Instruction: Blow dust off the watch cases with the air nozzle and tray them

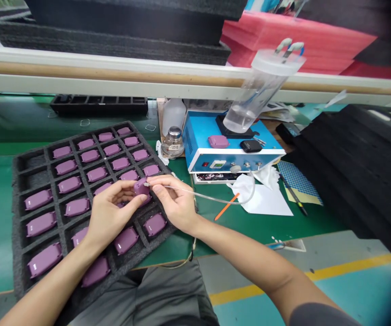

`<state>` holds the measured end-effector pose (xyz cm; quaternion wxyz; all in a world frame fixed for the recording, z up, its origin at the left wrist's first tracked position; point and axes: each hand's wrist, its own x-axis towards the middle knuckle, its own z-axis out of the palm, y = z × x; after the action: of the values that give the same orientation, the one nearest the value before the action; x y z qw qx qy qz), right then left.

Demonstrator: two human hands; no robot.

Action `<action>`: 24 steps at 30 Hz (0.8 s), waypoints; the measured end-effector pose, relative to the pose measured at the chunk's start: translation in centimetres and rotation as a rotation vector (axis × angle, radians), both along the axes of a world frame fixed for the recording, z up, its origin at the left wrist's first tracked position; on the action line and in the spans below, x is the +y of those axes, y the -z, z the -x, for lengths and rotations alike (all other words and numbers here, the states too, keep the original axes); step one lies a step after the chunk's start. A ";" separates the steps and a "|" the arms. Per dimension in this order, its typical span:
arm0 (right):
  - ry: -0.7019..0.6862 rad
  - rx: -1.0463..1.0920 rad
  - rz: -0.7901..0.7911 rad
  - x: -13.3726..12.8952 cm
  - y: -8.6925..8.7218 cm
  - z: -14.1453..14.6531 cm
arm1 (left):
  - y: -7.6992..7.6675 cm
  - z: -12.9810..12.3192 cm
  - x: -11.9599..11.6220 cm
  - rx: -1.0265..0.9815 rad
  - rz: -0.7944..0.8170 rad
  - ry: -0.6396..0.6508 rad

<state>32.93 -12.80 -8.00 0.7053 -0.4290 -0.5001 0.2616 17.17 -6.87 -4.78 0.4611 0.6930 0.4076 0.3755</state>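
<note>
Between the fingers and thumb of my left hand (108, 210), a small purple plastic casing (141, 186) is held tilted up. My right hand (178, 203) pinches the end of a thin clear tube (212, 197), and its tip meets the casing's edge. That tube loops back to the front of a blue boxy machine (195, 158). Below both hands lies a black foam tray (17, 217), whose compartments hold several more purple casings (44, 224). Two compartments at its far left corner show bare foam. My forearms cover part of the tray.
A clear cylinder (249, 95) with liquid stands on the machine, beside a purple casing (218, 141) and a black casing (251, 146). A glass bottle (173, 142) is left of it. An orange stick (227, 207) and white paper (268, 201) lie right. Black foam (348, 167) is stacked far right.
</note>
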 end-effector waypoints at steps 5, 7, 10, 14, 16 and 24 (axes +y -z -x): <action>-0.007 0.009 -0.011 0.0 0.0 0.0 | 0.1 0.1 0.0 0.000 -0.002 0.007; -0.008 0.013 -0.012 0.0 0.0 0.0 | 0.2 0.1 0.0 0.002 0.001 0.007; -0.010 0.014 -0.017 -0.1 0.0 0.0 | 0.1 0.1 -0.1 0.000 0.002 0.008; -0.008 0.007 -0.013 -0.1 0.0 0.0 | 0.0 0.1 0.0 0.003 -0.002 0.013; -0.003 0.002 -0.013 -0.1 -0.1 0.0 | -0.1 0.1 0.0 0.010 -0.012 0.013; -0.005 -0.002 -0.016 0.0 0.0 0.0 | -0.1 0.1 0.0 0.007 -0.004 0.013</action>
<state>32.89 -12.84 -7.95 0.7076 -0.4225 -0.5038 0.2589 17.05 -6.90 -4.70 0.4608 0.6978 0.4040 0.3708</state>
